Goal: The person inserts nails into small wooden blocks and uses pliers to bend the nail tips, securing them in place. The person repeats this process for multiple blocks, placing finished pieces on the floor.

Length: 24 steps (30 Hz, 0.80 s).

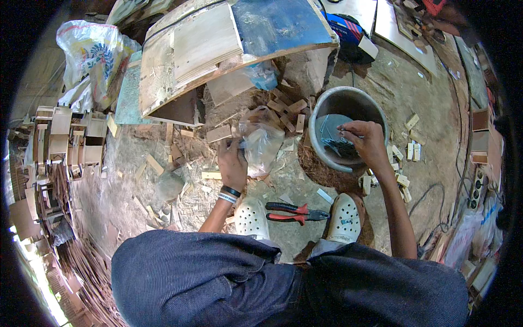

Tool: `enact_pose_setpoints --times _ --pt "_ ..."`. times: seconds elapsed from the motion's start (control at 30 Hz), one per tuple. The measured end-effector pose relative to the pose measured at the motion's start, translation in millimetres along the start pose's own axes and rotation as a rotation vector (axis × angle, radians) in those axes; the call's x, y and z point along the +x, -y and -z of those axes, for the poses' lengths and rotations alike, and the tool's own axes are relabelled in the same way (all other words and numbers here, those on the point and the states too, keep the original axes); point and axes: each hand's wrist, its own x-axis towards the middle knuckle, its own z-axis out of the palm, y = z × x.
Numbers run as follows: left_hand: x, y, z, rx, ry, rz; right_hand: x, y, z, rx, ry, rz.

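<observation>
My left hand [232, 166] reaches down to the floor, its fingers loosely apart beside a clear plastic bag [261, 150]. The fingertips are close to a small wood block [219, 133]; whether they touch it I cannot tell. Over a grey bucket [316, 143], my right hand [364, 140] is closed in a pinch. Something small shows at its fingertips, too small to make out. Inside the bucket lie a dark tangled bundle [344, 149] and thin pale strands [327, 131]. Pliers [297, 212] with red and black handles rest on the floor between my shoes.
A low worktable [201, 41] with a blue panel stands ahead. Stacked wooden pieces [71, 133] line the left side, below a white printed sack [92, 60]. Wood blocks [414, 151] lie scattered right of the bucket. A power strip [477, 188] and cables are at the far right.
</observation>
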Motion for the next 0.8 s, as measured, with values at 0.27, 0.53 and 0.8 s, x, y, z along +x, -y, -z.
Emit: enact_pose_setpoints --times 0.27,0.53,0.8 --pt "59.5 -31.2 81.5 -0.377 0.000 0.059 -6.7 5.4 10.5 -0.110 0.008 0.090" --pt "101.2 0.7 67.2 -0.734 0.374 0.279 -4.0 13.9 9.1 -0.181 0.087 0.007" --pt "73.2 -4.5 104.4 -0.925 0.471 0.540 -8.2 -6.5 10.6 -0.223 0.175 0.003"
